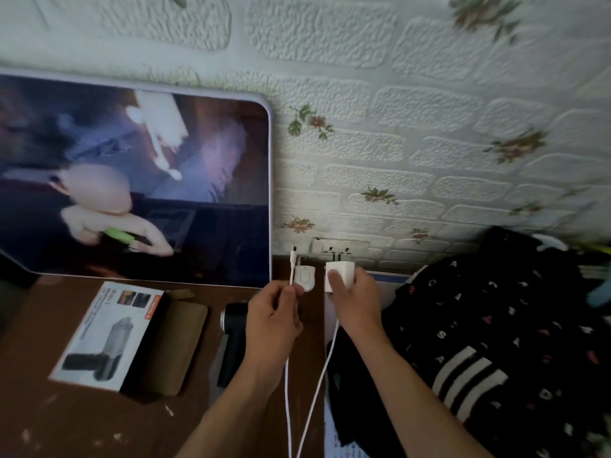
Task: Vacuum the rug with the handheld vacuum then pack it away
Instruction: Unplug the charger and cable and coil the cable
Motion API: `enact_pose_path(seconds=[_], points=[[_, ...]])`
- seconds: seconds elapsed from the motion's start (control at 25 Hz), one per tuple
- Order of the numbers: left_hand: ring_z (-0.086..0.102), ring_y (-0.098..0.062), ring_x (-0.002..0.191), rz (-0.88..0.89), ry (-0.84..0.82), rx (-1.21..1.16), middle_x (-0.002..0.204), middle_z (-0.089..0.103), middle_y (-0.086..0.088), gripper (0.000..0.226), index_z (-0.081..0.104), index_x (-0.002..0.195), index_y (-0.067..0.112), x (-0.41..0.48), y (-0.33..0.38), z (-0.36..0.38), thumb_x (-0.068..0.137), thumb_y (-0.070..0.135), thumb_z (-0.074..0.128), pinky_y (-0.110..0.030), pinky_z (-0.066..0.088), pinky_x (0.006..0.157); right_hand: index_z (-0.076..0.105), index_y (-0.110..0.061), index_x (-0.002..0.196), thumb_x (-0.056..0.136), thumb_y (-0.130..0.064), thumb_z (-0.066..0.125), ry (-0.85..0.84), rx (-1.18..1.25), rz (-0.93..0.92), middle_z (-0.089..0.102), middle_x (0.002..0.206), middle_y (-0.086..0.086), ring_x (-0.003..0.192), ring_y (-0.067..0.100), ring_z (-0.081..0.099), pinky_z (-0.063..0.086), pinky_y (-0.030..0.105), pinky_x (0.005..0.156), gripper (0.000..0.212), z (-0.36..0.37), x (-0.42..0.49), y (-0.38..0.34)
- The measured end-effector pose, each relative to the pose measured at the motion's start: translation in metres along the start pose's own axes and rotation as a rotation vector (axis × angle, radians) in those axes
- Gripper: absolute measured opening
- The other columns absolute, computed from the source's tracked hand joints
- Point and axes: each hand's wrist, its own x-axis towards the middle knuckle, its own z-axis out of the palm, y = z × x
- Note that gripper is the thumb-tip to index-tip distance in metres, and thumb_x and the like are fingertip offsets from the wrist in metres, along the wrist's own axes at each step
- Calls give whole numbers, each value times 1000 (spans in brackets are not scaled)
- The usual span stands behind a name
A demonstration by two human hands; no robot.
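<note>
Lying beside left fingers: vacuum

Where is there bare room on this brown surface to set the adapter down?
The brown surface in front of the vacuum box is bare. It is crowded by the wall socket, where the left hand pinches the white cable and the right hand grips the adapter. Black clothes cover the right.

Head-worn camera, forward and down.
</note>
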Motion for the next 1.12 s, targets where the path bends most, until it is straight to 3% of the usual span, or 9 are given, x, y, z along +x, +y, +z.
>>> enact_pose_path(seconds=[0.08,0.16,0.32,0.52,0.64,0.76,0.92,1.04,1.12], points=[[44,-15,50,47,-2,33,57,48,-1,24,64,89,5,-7,15,3,100,13,44,-30,40,49,60,-12,104,97,-26,59,-61,324,38,72,87,12,65,27,73,60,39,55,16,-16,-21,-26],[59,-19,58,112,-12,80,65,64,-2,23,67,88,11,-22,36,6,99,14,47,-30,52,57,60,-18,105,98,-28,58,-60,491,30,73,85,12,62,26,73,57,35,51,12,-36,-48,-52],[72,-11,81,300,-49,212,86,76,2,16,73,93,18,-63,85,8,93,14,59,-33,60,76,65,-24,109,99,-25,57,-77,734,-44,77,97,8,86,21,75,61,38,74,13,-69,-110,-96],[68,-6,74,648,-24,287,77,72,9,9,72,85,19,-110,140,7,81,10,73,-16,53,68,58,-6,120,100,-21,53,-124,954,-94,68,112,28,107,39,67,50,55,96,26,-94,-164,-141],[65,-9,76,867,-47,410,76,68,13,10,70,81,23,-131,163,4,79,15,75,-17,49,67,53,0,117,101,-23,51,-113,971,-146,64,102,31,93,38,61,49,60,86,29,-112,-185,-161],[62,-11,80,963,-61,455,81,66,15,14,71,85,24,-143,176,2,78,13,76,-26,50,70,52,-1,119,99,-24,55,-130,951,-169,65,95,20,87,33,59,44,45,73,31,-130,-203,-174],[64,-15,81,852,-114,371,90,66,7,20,66,97,23,-171,181,-2,80,16,73,-22,53,68,56,-8,114,88,2,66,-187,1063,-217,69,82,9,65,13,70,55,26,53,30,-158,-230,-188],[69,-15,90,363,-396,202,95,71,1,21,62,107,21,-207,179,0,87,25,68,-24,56,78,55,-12,109,85,10,65,-135,1018,-280,55,64,2,42,3,53,46,23,42,35,-181,-242,-190],[68,-20,76,210,-594,303,77,69,-2,20,64,103,12,-233,170,3,92,29,61,-26,55,72,53,-14,104,84,8,68,-103,981,-333,48,62,1,39,5,41,36,22,38,33,-201,-250,-187]])
